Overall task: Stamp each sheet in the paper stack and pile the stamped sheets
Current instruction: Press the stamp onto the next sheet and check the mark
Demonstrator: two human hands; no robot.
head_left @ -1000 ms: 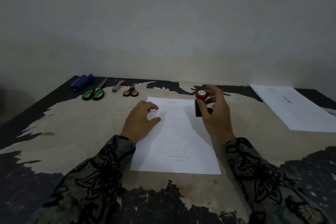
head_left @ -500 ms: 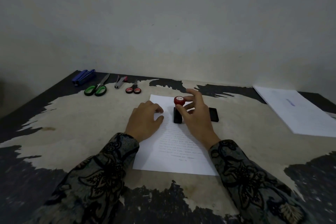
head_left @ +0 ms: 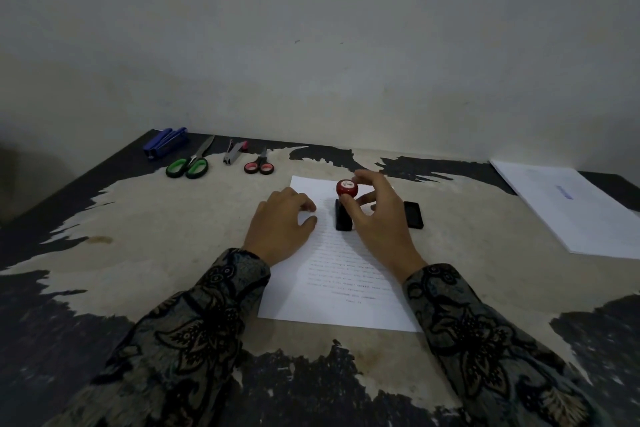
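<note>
— Right hand (head_left: pixel 375 218) pinching stamp (head_left: pixel 344 206) knob, base down on sheet (head_left: pixel 341 274), far end, centre. Left hand (head_left: pixel 284 224)?
— Resting on sheet's left edge, fingers loosely bent. Press straight down, no rocking; pin paper firmly.

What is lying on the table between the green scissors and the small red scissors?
In the head view, a small metal staple remover lies between the green scissors and the red scissors.

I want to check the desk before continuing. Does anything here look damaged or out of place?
Yes: the dark tabletop has its coating worn away over a large pale patch in the middle. The white printed sheet lies flat under the black stamp with the red knob; nothing is spilled.
</note>
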